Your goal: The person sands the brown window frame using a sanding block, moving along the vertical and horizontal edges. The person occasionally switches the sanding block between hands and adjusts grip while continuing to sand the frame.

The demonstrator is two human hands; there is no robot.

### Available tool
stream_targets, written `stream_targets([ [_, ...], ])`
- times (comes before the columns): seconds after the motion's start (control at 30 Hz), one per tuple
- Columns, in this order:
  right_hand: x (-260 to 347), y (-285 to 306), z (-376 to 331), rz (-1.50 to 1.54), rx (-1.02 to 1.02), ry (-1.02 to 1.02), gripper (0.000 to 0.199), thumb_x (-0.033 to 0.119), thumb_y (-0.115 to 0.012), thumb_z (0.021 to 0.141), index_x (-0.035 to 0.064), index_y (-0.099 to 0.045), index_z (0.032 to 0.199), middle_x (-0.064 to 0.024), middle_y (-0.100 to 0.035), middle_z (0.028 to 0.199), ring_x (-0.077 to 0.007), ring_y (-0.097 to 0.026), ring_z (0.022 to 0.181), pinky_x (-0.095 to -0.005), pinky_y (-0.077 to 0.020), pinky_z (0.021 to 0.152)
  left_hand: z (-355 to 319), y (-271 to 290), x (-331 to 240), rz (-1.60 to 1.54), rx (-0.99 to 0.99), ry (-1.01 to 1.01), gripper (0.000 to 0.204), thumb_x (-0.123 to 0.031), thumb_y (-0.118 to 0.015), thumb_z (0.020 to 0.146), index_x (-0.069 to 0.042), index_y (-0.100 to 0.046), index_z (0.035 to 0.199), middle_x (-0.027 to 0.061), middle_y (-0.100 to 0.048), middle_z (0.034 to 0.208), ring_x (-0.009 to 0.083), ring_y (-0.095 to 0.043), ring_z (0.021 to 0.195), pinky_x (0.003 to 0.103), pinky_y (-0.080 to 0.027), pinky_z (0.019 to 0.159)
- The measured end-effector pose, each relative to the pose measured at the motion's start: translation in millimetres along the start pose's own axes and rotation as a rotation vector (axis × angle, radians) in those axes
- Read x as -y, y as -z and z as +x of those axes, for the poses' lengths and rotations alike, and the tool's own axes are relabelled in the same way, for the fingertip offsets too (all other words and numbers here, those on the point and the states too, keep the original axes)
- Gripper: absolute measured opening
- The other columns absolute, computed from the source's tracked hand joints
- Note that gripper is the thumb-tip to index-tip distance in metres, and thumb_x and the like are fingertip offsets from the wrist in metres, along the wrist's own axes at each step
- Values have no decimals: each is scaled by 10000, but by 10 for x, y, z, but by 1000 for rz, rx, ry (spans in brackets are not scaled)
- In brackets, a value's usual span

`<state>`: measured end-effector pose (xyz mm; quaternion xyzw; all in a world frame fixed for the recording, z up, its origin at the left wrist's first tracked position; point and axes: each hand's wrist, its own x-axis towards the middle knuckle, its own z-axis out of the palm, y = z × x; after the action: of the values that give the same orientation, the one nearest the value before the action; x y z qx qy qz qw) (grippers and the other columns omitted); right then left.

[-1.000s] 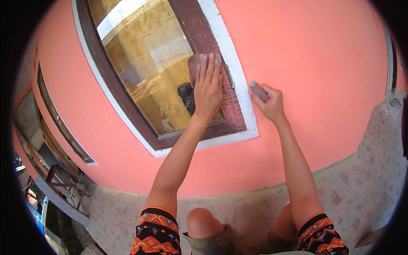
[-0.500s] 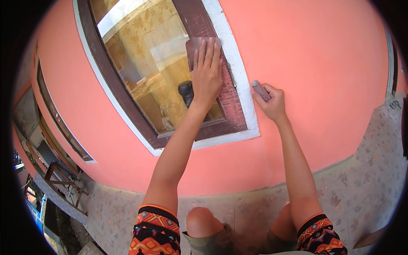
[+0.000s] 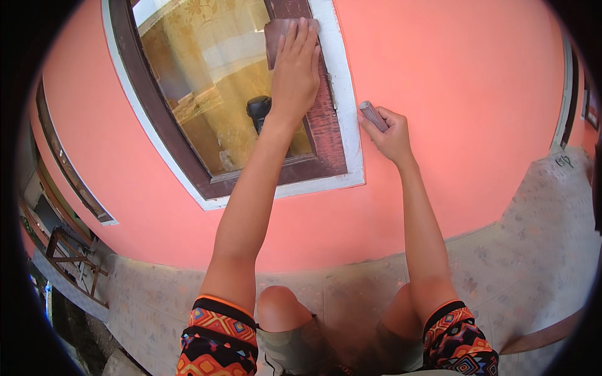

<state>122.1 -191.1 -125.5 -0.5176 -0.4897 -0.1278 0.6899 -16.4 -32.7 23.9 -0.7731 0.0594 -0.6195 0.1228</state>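
Left hand point(image 3: 296, 74) raised and flat, right hand point(image 3: 391, 133) lower and curled in a grip.
The left arm point(image 3: 246, 194) reaches up from the lower edge, leaning slightly right, its wrist point(image 3: 283, 123) nearly straight; the back of the hand faces the camera, with long, extended fingers point(image 3: 302, 41) pointing upward. The right arm point(image 3: 424, 219), well apart, rises with a slight lean left, its fingers bent and thumb point(image 3: 370, 130) on the left side.
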Motion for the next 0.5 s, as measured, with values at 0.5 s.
stream_targets([
  [0.5, 1025, 134, 34, -144, 127, -113, 249, 234, -814, 1002, 9, -747, 921, 13, -623, 699, -50, -562, 626, -262, -426, 545, -2370, 624, -1247, -1265, 88, 1046, 406, -311, -542, 1187, 35, -716, 1310, 14, -721, 1093, 80, -618, 1022, 264, -499, 899],
])
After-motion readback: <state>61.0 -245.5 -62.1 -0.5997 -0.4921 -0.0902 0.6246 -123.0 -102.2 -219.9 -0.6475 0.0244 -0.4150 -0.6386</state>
